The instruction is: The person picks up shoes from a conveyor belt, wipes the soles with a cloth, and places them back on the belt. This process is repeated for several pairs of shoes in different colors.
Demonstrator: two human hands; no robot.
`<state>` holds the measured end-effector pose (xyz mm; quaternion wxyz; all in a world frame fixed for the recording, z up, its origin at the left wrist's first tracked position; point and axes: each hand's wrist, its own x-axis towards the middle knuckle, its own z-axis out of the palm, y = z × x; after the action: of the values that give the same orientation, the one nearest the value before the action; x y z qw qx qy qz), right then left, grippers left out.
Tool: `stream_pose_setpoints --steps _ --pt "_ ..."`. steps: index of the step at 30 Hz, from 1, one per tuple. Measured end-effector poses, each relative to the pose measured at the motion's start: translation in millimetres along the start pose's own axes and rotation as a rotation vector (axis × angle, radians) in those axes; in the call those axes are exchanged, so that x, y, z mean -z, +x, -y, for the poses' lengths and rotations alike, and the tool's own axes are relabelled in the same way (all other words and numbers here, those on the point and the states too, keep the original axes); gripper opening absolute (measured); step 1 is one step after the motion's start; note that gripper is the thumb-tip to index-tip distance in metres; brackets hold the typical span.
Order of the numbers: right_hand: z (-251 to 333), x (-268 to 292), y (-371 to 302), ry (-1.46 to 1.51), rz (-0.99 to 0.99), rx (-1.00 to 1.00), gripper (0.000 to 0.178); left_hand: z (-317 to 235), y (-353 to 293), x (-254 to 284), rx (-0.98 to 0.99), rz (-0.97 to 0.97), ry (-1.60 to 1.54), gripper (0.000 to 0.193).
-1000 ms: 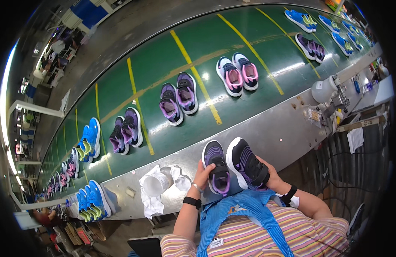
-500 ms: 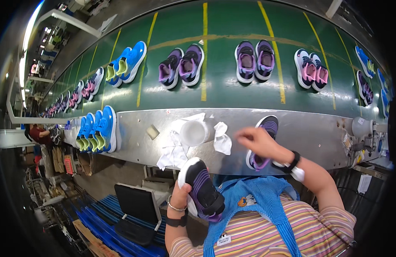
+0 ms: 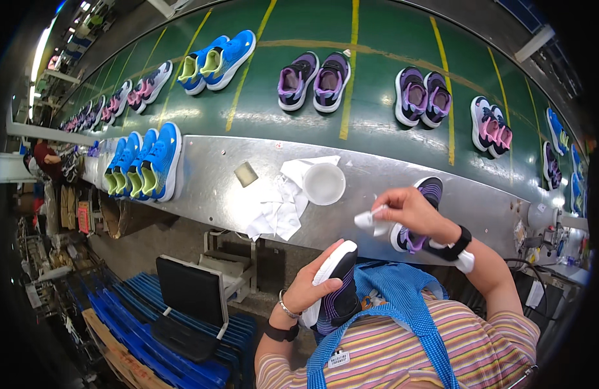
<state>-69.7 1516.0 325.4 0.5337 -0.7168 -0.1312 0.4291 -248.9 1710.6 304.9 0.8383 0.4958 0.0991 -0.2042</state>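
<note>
In my left hand is a black and purple sneaker, tilted toe up in front of my blue apron, fingers wrapped round its white sole. My right hand pinches a small white cloth above the metal bench. Partly behind that hand and wrist stands a matching sneaker, its toe pointing away from me. A round white bowl sits left of my right hand. Beside the bowl lies a loose heap of white cloth pieces.
A beige block rests on the metal bench. Several blue sneakers stand at its left end. Beyond runs a green belt with yellow lines and pairs of shoes. A black chair is below left; another person works far left.
My right hand has taken up the white cloth that lay right of the bowl. The left hand has turned the sneaker more upright. The whole view has shifted.
</note>
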Motion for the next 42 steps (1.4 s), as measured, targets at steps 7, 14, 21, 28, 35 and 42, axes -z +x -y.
stream_pose_setpoints --steps 7,14,21,28,35,42 --pt "34 -26 -30 0.376 0.223 -0.118 0.011 -20 18 -12 -0.004 0.062 0.252 0.072" --pt "16 -31 -44 0.449 0.08 -0.134 0.01 -19 18 -17 -0.08 0.058 0.37 0.072" --pt "34 -39 -43 0.442 0.092 -0.086 0.009 -24 15 -17 -0.172 0.018 0.447 0.071" --pt "31 -49 -38 0.568 0.04 -0.102 0.01 -25 10 -9 -0.179 -0.026 0.38 0.07" --pt "30 -52 -30 0.414 0.104 -0.134 0.009 -25 7 -1 -0.171 -0.033 0.44 0.07" --pt "43 -58 -23 0.512 0.088 -0.138 0.011 -33 5 7 -0.15 -0.023 0.438 0.069"
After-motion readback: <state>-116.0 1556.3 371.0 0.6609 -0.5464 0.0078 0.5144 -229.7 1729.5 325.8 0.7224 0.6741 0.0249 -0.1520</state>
